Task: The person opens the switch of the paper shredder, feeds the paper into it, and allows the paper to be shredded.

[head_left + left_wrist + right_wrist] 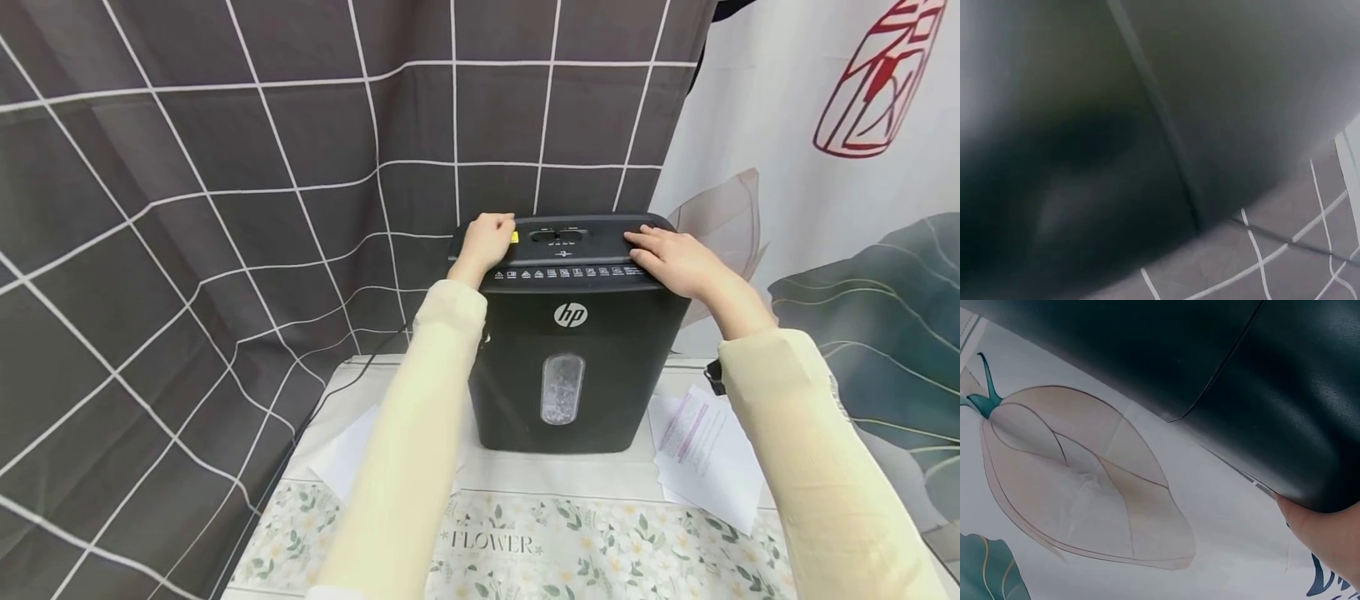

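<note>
A black HP paper shredder (517, 375) stands upright on a table, its oval window showing pale bits inside. My left hand (487, 240) grips the left end of the shredder's lid, fingers bent over it; the fingertips are hidden. On the lid's right end rests my right hand (675, 260), its fingers laid fairly straight across the top. In the right wrist view, part of the right hand (1329, 540) touches the rounded edge of the dark casing (1179, 362). A blurred dark surface (1147, 137) fills most of the left wrist view.
Printed paper sheets (708, 454) lie right of the shredder, and a white sheet (348, 450) lies to the left. A black cord (337, 387) runs along the left side. Behind hangs a dark grid-patterned curtain (300, 125). Flowers cover the front mat (570, 550).
</note>
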A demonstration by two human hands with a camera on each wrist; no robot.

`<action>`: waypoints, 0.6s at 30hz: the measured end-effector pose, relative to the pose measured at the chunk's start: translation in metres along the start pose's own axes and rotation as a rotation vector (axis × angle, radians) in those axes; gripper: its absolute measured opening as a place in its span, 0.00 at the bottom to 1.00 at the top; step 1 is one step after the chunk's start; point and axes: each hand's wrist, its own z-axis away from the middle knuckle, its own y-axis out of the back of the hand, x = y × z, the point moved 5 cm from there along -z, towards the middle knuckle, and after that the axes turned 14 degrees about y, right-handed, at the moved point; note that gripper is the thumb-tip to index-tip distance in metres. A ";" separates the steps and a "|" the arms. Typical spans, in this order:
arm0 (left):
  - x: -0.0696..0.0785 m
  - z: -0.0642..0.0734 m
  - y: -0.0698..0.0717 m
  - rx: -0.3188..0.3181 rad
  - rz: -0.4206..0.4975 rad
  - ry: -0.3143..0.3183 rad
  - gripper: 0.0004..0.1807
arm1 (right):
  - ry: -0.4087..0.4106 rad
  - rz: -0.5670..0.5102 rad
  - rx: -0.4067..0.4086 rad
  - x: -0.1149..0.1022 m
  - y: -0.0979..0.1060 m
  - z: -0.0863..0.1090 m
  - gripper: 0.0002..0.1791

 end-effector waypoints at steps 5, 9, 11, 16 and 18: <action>-0.005 0.001 0.002 -0.053 0.027 -0.102 0.23 | -0.004 0.000 -0.005 -0.001 0.000 0.002 0.26; -0.007 0.003 0.004 -0.026 -0.035 -0.121 0.22 | 0.001 0.000 0.005 -0.004 -0.001 0.001 0.26; -0.008 0.005 0.005 -0.031 -0.108 -0.134 0.21 | -0.001 -0.003 0.013 -0.005 -0.001 0.000 0.26; -0.007 0.012 0.004 -0.084 -0.305 -0.221 0.21 | -0.020 -0.018 0.022 -0.003 0.000 0.000 0.26; -0.007 0.015 0.005 -0.088 -0.352 -0.253 0.21 | -0.029 -0.029 0.027 -0.001 0.001 0.001 0.27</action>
